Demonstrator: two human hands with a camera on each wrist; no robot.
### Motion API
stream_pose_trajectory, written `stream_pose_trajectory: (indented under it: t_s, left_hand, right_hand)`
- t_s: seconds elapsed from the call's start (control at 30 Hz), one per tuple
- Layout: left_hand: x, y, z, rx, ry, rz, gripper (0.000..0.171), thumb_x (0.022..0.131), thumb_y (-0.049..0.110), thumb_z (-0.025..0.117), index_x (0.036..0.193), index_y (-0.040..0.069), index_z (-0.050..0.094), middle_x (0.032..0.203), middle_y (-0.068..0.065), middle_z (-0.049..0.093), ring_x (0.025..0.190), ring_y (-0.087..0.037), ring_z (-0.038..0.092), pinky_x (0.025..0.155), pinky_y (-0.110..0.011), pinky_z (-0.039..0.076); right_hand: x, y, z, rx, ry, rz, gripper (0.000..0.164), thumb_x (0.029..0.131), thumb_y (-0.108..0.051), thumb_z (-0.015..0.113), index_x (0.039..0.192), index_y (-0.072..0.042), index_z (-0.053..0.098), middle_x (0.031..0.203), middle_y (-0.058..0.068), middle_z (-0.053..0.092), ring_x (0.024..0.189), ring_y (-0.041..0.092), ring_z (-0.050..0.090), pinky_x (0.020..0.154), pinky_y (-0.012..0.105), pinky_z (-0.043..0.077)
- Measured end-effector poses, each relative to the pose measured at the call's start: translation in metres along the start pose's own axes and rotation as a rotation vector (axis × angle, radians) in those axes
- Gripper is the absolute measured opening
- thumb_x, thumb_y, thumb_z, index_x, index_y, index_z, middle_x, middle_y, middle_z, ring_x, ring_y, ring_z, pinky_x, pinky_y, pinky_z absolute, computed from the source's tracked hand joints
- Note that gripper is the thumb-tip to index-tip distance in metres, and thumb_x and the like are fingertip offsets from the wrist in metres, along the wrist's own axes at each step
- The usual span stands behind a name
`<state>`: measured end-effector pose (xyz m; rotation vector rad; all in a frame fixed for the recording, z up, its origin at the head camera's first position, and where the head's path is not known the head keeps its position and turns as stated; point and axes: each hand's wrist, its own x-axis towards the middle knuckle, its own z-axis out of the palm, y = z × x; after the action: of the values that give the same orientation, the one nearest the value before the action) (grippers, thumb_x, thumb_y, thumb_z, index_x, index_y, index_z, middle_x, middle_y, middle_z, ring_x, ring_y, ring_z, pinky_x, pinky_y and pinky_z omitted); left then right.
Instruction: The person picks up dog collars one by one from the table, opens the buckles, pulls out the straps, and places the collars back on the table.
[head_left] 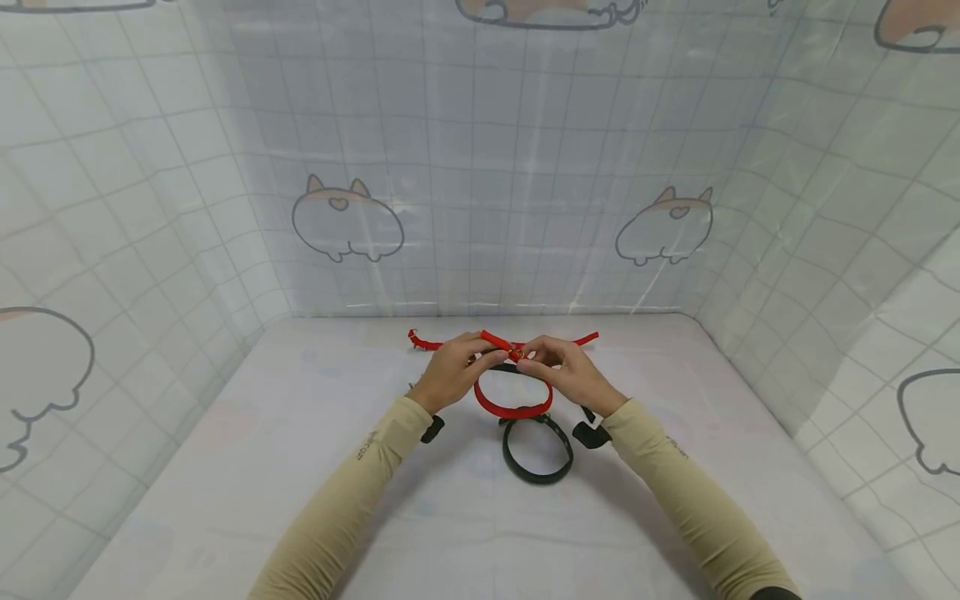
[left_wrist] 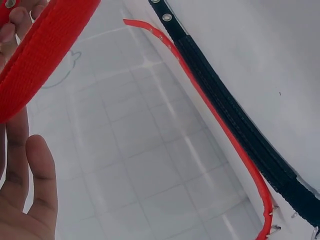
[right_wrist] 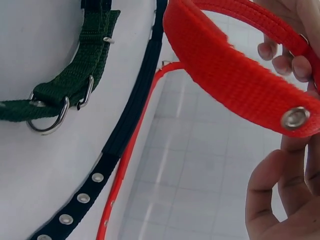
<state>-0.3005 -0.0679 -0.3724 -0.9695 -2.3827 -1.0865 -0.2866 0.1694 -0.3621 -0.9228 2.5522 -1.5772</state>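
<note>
Together, left hand (head_left: 453, 368) and right hand (head_left: 572, 372) hold a red collar (head_left: 513, 412).

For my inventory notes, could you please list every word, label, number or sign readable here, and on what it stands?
Left sleeve: small dark print, too small to read.
Right sleeve: likewise small dark print, unreadable.
Held red collar: no text visible.
Nothing else shows readable text.

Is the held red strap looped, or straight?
Looped: in the head view, the red strap held by the left hand and right hand curves into a ring. Fastened or not, I cannot tell.
</note>
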Motion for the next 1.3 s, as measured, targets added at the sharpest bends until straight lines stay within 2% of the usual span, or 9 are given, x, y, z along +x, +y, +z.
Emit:
stream_pose_trajectory:
  t_s: [0.1,0.23,0.33,0.47,0.67,0.8,0.9,1.07,1.3]
  left_hand:
    - [0.0,-0.002,-0.002,0.005,0.02,0.025,0.014,0.089,0.033,0.062,0.095,0.022,0.07,0.084,0.013,0.058,0.079,-0.006,0.051,0.07,-0.025,0.049]
    - [0.0,-0.003,-0.003,-0.001,0.036,0.049,0.009,0.089,0.029,0.064,0.092,0.022,0.068,0.082,0.012,0.058,0.078,-0.007,0.051,0.071,-0.026,0.049]
    - [0.0,-0.004,-0.002,-0.011,0.039,0.053,0.009,0.088,0.028,0.065,0.093,0.022,0.069,0.084,0.013,0.059,0.079,-0.006,0.052,0.07,-0.025,0.05]
    - [0.001,-0.006,0.002,-0.021,0.039,0.049,0.009,0.088,0.026,0.066,0.096,0.023,0.069,0.086,0.014,0.06,0.08,-0.005,0.052,0.071,-0.024,0.05]
    - [0.002,-0.005,0.001,-0.021,0.047,0.064,0.011,0.088,0.03,0.064,0.095,0.023,0.069,0.086,0.014,0.061,0.079,-0.005,0.052,0.07,-0.024,0.05]
    - [0.001,-0.005,0.0,-0.013,0.05,0.071,0.018,0.088,0.036,0.062,0.096,0.022,0.069,0.086,0.014,0.061,0.079,-0.004,0.053,0.071,-0.024,0.05]
    - [0.0,-0.004,-0.001,-0.015,0.049,0.06,0.021,0.088,0.038,0.062,0.099,0.022,0.07,0.087,0.014,0.061,0.08,-0.003,0.053,0.071,-0.024,0.05]
    - [-0.002,-0.006,0.001,-0.008,0.025,0.031,0.026,0.088,0.041,0.06,0.104,0.023,0.069,0.089,0.014,0.061,0.081,-0.005,0.052,0.069,-0.024,0.05]
    - [0.0,-0.003,0.005,-0.009,-0.001,0.009,0.018,0.089,0.032,0.063,0.103,0.024,0.069,0.089,0.015,0.06,0.08,-0.005,0.049,0.067,-0.024,0.048]
  right_hand:
    - [0.001,0.017,-0.001,-0.019,-0.004,0.003,0.027,0.088,-0.036,0.064,0.114,-0.029,0.062,0.083,0.004,0.063,0.08,0.02,0.061,0.069,0.039,0.048]
    - [0.001,0.016,-0.001,-0.027,0.0,0.022,0.028,0.087,-0.04,0.064,0.114,-0.032,0.062,0.085,0.001,0.065,0.083,0.019,0.062,0.072,0.038,0.048]
    - [0.002,0.013,0.002,-0.029,0.02,0.035,0.027,0.085,-0.043,0.065,0.109,-0.03,0.063,0.092,-0.001,0.067,0.086,0.016,0.063,0.077,0.039,0.049]
    - [0.005,0.013,0.006,-0.029,0.064,0.029,0.026,0.084,-0.044,0.066,0.103,-0.027,0.064,0.092,-0.004,0.067,0.084,0.014,0.064,0.076,0.037,0.051]
    - [0.005,0.011,0.005,-0.002,0.072,0.016,0.026,0.085,-0.037,0.068,0.107,-0.024,0.065,0.09,0.001,0.068,0.084,0.028,0.064,0.072,0.037,0.05]
    - [0.001,-0.005,0.001,0.004,0.035,-0.009,0.026,0.088,-0.026,0.065,0.113,-0.017,0.064,0.093,0.007,0.067,0.086,0.035,0.061,0.072,0.039,0.049]
    - [-0.004,-0.017,-0.002,-0.002,0.005,-0.009,0.027,0.09,-0.021,0.064,0.115,-0.013,0.063,0.096,0.009,0.066,0.087,0.034,0.061,0.074,0.04,0.049]
    - [-0.008,-0.023,-0.002,-0.01,-0.01,0.015,0.027,0.09,-0.021,0.063,0.116,-0.011,0.062,0.093,0.008,0.067,0.085,0.025,0.063,0.077,0.038,0.05]
    - [-0.006,-0.023,0.002,0.019,0.048,0.017,0.02,0.088,-0.022,0.066,0.104,-0.01,0.064,0.088,0.01,0.068,0.078,0.019,0.065,0.073,0.036,0.052]
